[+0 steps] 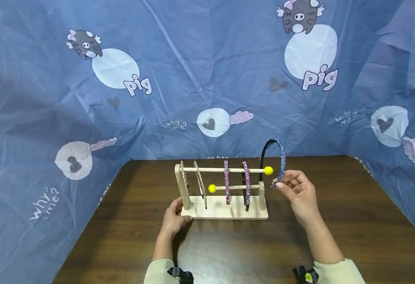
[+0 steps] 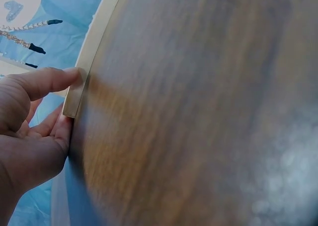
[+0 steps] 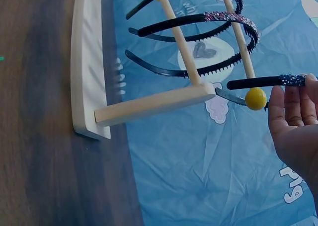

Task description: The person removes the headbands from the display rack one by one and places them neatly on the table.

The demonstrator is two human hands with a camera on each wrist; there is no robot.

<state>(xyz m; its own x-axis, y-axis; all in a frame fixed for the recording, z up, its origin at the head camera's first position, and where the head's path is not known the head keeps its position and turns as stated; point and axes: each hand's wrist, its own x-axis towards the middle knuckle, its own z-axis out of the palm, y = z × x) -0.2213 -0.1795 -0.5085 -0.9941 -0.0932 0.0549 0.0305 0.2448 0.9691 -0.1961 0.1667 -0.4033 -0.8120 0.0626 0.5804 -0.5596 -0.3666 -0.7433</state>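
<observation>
A pale wooden headband rack (image 1: pixel 225 211) with two horizontal rods stands on the table. My left hand (image 1: pixel 173 218) grips the left end of its base, thumb on top in the left wrist view, fingers at the edge (image 2: pixel 74 99). Between thumb and fingers my right hand (image 1: pixel 301 195) pinches a glittery blue headband (image 1: pixel 283 156) near one end. This headband stands upright at the yellow ball (image 1: pixel 268 170) that tips the upper rod; in the right wrist view its black end (image 3: pixel 256 82) passes just above the ball. Two pink glitter headbands (image 1: pixel 227 181) hang around the rods toward the right.
Two beige beaded headbands (image 1: pixel 199 179) hang on the upper rod near the left post (image 1: pixel 182 189). Another yellow ball (image 1: pixel 212 188) caps the lower rod. Brown wooden tabletop (image 1: pixel 236 252) lies beneath, and a blue printed cloth (image 1: pixel 179 98) rises behind and at both sides.
</observation>
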